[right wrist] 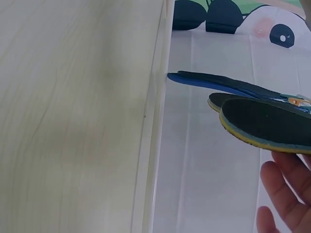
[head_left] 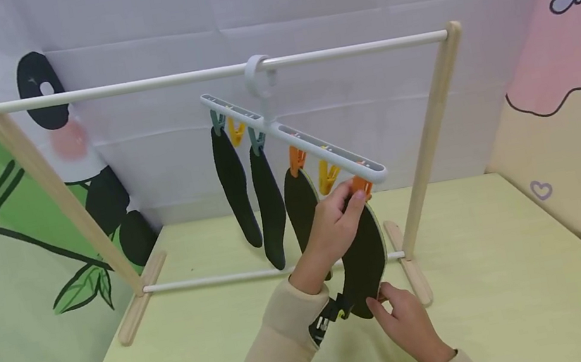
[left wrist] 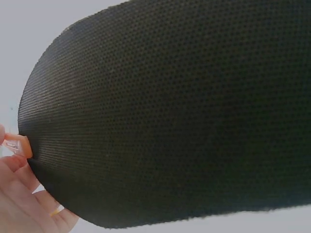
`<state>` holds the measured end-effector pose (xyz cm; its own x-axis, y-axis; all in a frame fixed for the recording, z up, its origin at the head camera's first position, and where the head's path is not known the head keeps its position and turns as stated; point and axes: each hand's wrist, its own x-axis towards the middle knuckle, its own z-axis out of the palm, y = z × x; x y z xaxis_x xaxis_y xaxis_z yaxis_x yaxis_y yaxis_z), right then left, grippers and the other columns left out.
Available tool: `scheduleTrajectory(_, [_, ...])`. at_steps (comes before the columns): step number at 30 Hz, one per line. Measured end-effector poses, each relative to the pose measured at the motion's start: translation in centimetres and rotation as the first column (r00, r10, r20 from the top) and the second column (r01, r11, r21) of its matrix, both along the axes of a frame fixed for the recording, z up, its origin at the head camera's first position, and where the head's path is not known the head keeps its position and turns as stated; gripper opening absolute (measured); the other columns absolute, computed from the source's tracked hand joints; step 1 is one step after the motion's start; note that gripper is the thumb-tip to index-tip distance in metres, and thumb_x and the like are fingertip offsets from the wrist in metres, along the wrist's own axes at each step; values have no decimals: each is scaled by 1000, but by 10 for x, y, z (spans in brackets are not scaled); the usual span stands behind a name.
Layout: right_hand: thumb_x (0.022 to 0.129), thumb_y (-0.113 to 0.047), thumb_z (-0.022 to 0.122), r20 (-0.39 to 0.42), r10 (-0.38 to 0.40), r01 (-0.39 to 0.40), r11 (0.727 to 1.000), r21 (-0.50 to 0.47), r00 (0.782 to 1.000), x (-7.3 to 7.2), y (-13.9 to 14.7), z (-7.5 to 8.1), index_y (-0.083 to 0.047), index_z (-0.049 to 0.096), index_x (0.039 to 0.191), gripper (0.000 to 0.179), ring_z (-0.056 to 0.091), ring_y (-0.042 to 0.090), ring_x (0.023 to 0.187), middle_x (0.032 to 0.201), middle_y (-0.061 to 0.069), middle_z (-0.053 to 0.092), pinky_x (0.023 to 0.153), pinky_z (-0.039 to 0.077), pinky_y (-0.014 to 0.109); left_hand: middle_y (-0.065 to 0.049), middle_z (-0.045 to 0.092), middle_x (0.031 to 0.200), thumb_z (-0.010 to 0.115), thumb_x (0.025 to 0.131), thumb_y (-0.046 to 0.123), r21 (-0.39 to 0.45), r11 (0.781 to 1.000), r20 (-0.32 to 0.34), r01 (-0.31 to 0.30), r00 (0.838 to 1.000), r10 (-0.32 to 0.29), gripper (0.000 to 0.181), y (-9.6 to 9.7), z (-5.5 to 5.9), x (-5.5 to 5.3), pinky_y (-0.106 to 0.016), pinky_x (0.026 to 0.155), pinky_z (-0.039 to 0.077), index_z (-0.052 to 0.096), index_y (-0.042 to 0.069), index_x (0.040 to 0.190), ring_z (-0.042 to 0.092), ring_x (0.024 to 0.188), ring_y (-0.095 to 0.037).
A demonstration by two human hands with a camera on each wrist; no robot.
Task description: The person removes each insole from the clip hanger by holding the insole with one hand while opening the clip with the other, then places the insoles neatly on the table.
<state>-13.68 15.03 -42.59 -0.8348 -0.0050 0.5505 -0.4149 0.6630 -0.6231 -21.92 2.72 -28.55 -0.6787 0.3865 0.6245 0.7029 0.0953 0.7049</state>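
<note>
My left hand [head_left: 332, 225] pinches an orange clip [head_left: 362, 187] at the near end of a white clip hanger [head_left: 319, 144]. From that clip hangs a black insole [head_left: 365, 264], its dark mesh face filling most of the left wrist view. Low on this insole, my right hand [head_left: 409, 324] holds the edge, thumb in front and fingers behind. Yellow and grey-blue layers show along its rim in the right wrist view. Another black insole [head_left: 301, 201] hangs from a second orange clip [head_left: 296, 159], partly hidden behind my left hand.
Two narrower-looking black insoles [head_left: 234, 184] hang from grey-blue clips [head_left: 257, 140] at the far end. Yellow clips [head_left: 328, 176] hold nothing. The hanger hooks over the white top bar [head_left: 136, 86] of a wooden-legged rack [head_left: 432, 131] on a pale table [head_left: 502, 273].
</note>
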Motion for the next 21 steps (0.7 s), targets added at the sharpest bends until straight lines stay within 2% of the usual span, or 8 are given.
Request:
scheduleTrajectory(6, [85, -8, 67, 35, -55, 56, 998, -41, 998, 0, -3, 2, -8, 60, 78, 10, 61, 14, 65, 71, -1, 64, 55, 44, 27, -17, 61, 90, 50, 98, 7, 18, 1000, 11, 6, 1000, -6, 18, -1, 0, 0, -27, 70, 41, 59, -6, 105, 52, 80, -25])
scheduleTrajectory(12, [85, -8, 67, 48, -48, 50, 997, -55, 998, -1, -5, 1, -7, 60, 78, 10, 61, 14, 63, 71, 1, 64, 53, 44, 26, -15, 59, 83, 50, 98, 9, 8, 1000, 11, -14, 1000, 14, 17, 0, 1, 2, -24, 64, 38, 59, -5, 103, 48, 73, -21])
scheduleTrajectory(16, [85, -9, 67, 22, -33, 34, 998, -46, 999, -3, -7, -1, -6, 64, 81, 6, 64, 17, 66, 72, 0, 66, 56, 47, 28, -13, 59, 81, 51, 98, 10, -7, 999, -3, -32, 999, 32, 16, 1, 2, 3, -24, 63, 39, 60, -4, 100, 49, 72, -19])
scheduleTrajectory(21, [85, -8, 68, -11, -28, 28, 999, -29, 1000, -5, -10, -1, -5, 66, 81, 5, 65, 20, 69, 73, 2, 67, 58, 49, 30, -14, 62, 82, 53, 97, 10, -19, 998, -17, -58, 998, 58, 19, -2, 4, 4, -23, 64, 41, 61, -4, 106, 52, 73, -20])
